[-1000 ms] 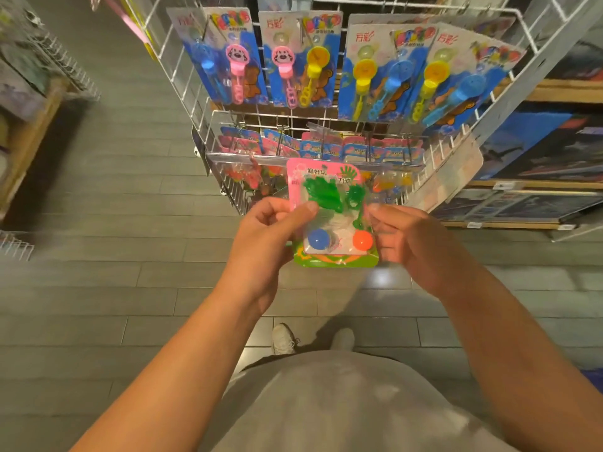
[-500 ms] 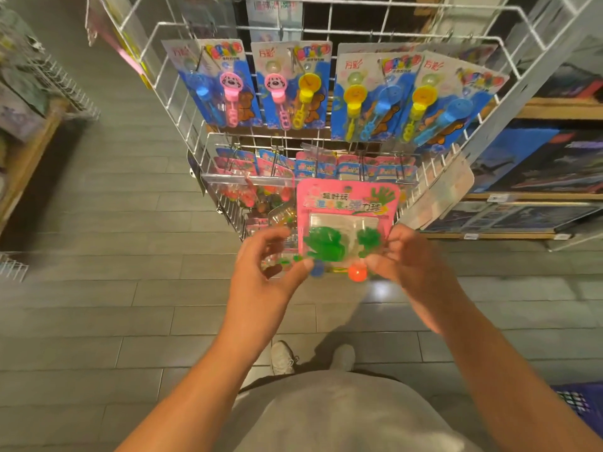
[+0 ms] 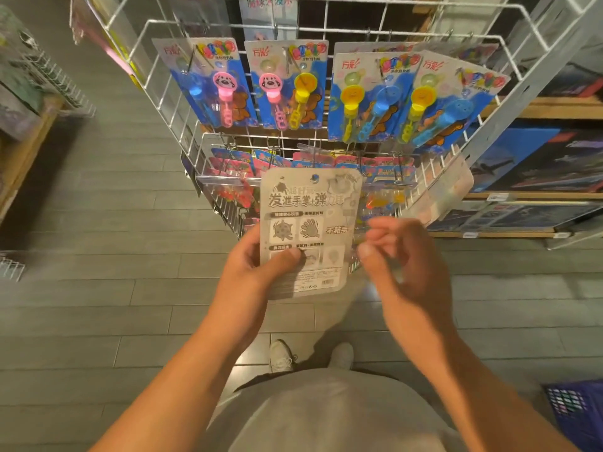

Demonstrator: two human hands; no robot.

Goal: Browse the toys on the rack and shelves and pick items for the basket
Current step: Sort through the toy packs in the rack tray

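Observation:
I hold a carded toy pack (image 3: 310, 223) upright in front of the white wire rack (image 3: 326, 27), its grey printed back facing me. My left hand (image 3: 257, 265) grips the pack's lower left edge, thumb across the card. My right hand (image 3: 398, 256) is blurred just right of the pack, fingers loosely curled and apart; whether it touches the card's edge is unclear. A purple basket (image 3: 574, 406) shows at the bottom right corner by my right forearm.
Bubble-wand cards (image 3: 290, 86) hang along the rack's top row, with smaller pink and blue packs (image 3: 326, 161) on hooks below. Wooden shelves with dark boxes (image 3: 538, 164) stand at right, another shelf (image 3: 26, 102) at left. Grey plank floor and my shoes (image 3: 284, 353) lie below.
The pack has been flipped from its pink front with green toys to its grey back. My right hand has let go of its edge and drawn slightly right. The view tilted down.

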